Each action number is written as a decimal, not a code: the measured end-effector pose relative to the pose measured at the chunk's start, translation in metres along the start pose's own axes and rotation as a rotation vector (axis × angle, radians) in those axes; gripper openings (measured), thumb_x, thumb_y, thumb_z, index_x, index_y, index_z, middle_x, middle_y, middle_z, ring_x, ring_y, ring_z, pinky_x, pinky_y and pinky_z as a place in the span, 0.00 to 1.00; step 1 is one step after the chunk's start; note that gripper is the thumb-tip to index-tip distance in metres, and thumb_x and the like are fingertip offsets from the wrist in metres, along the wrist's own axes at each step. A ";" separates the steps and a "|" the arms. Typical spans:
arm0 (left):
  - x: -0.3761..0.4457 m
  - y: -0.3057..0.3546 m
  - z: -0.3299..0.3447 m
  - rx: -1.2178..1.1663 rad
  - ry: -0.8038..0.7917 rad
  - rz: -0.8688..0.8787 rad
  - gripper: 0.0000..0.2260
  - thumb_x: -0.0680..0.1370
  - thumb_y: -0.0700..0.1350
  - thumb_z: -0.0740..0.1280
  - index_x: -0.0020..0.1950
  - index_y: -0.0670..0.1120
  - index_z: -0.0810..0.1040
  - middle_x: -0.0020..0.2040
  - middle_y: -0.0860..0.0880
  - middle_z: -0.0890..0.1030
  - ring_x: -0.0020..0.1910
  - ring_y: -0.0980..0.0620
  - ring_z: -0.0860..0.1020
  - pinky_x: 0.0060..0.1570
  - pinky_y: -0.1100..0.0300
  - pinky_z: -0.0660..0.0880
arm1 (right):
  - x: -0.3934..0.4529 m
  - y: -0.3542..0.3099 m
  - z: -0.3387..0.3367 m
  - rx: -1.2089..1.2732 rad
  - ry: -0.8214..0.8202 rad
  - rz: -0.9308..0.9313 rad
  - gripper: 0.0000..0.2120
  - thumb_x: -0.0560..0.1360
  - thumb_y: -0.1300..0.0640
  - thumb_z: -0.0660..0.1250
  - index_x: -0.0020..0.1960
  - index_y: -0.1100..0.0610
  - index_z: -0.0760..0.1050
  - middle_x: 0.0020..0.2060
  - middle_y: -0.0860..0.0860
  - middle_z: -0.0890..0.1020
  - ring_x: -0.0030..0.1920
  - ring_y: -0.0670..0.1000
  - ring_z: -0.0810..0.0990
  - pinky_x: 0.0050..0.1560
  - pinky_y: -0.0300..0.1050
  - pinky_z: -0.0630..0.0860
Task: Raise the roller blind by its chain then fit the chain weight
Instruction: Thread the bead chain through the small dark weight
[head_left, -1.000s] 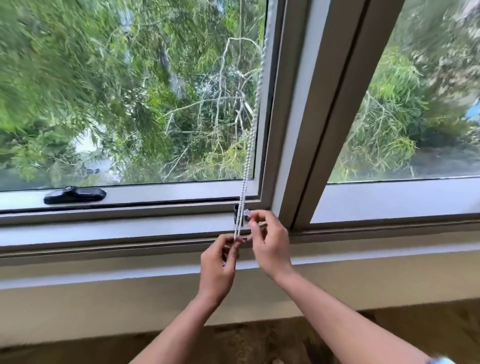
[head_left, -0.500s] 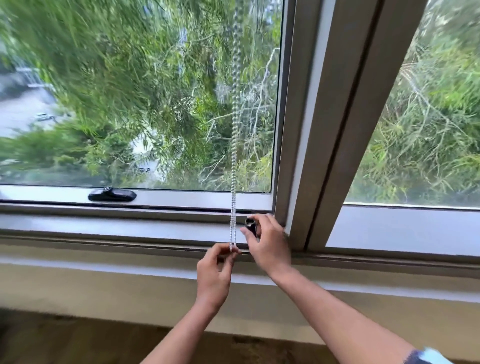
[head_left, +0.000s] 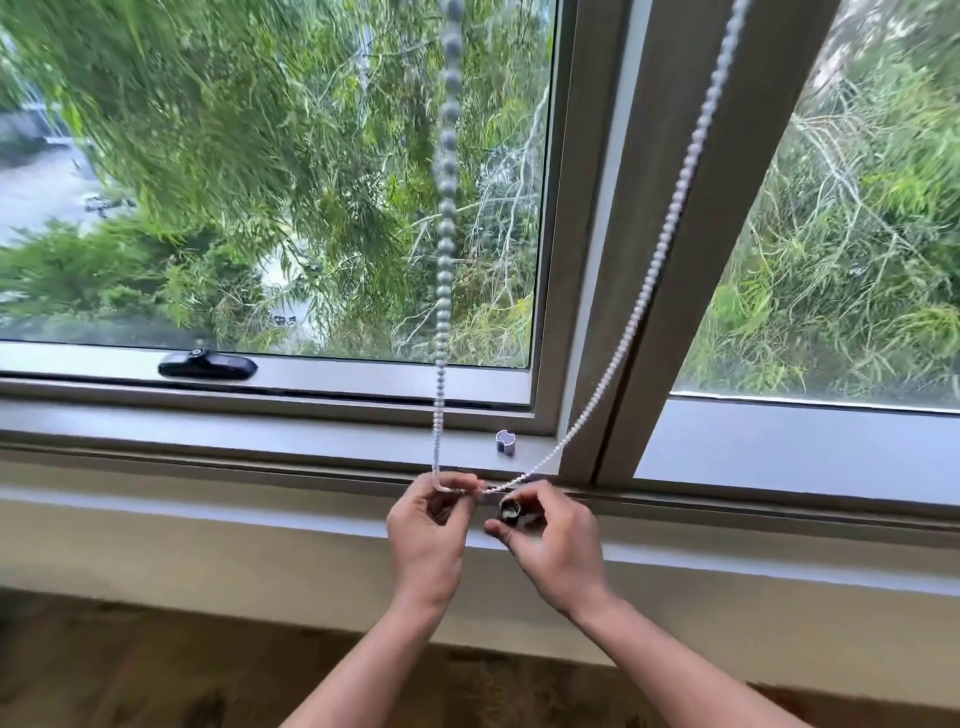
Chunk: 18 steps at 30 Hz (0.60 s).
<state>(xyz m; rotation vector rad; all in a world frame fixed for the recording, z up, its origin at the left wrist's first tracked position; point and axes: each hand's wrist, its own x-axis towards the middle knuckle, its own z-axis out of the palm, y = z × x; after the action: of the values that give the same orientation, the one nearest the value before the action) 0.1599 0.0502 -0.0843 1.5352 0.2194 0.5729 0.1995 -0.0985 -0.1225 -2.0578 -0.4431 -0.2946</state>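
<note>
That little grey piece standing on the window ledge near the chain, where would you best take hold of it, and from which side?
Probably from above, pinching the small grey piece across its two narrower side walls. It stands upright on the window ledge, apart from the bead chain, with open space over it; the frame corner crowds its right side.

Your bead chain (head_left: 440, 332) is white, small round beads, hanging in a loop w/ two strands: one drops near-vertical in front of the glass, the other slants up to the right across the frame. Bottom of the loop sits just above the sill. Your chain weight (head_left: 509, 511) is a small dark cylinder, open end facing you, just right of the loop's bottom.
</note>
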 end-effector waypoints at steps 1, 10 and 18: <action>-0.001 0.002 0.002 -0.037 0.001 -0.028 0.09 0.74 0.29 0.73 0.44 0.42 0.83 0.42 0.44 0.87 0.44 0.48 0.86 0.48 0.61 0.81 | -0.003 0.001 0.000 -0.009 -0.001 0.007 0.20 0.66 0.35 0.78 0.49 0.47 0.79 0.40 0.38 0.84 0.42 0.38 0.83 0.43 0.42 0.81; -0.015 0.004 0.004 -0.048 -0.080 -0.124 0.10 0.72 0.30 0.76 0.44 0.42 0.80 0.42 0.43 0.86 0.42 0.48 0.85 0.45 0.55 0.81 | -0.010 -0.008 0.003 -0.075 0.077 0.055 0.19 0.64 0.34 0.77 0.40 0.48 0.79 0.34 0.38 0.81 0.37 0.41 0.81 0.37 0.40 0.77; -0.018 0.000 -0.010 -0.081 -0.128 -0.132 0.08 0.72 0.30 0.76 0.44 0.40 0.80 0.41 0.43 0.86 0.43 0.48 0.86 0.45 0.60 0.80 | -0.014 -0.009 0.011 -0.097 0.091 0.078 0.19 0.63 0.36 0.77 0.38 0.47 0.74 0.33 0.40 0.79 0.36 0.44 0.79 0.34 0.38 0.74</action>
<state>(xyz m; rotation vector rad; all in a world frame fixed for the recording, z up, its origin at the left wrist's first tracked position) 0.1400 0.0500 -0.0882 1.4614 0.1957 0.3734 0.1833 -0.0874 -0.1267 -2.1408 -0.2973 -0.3674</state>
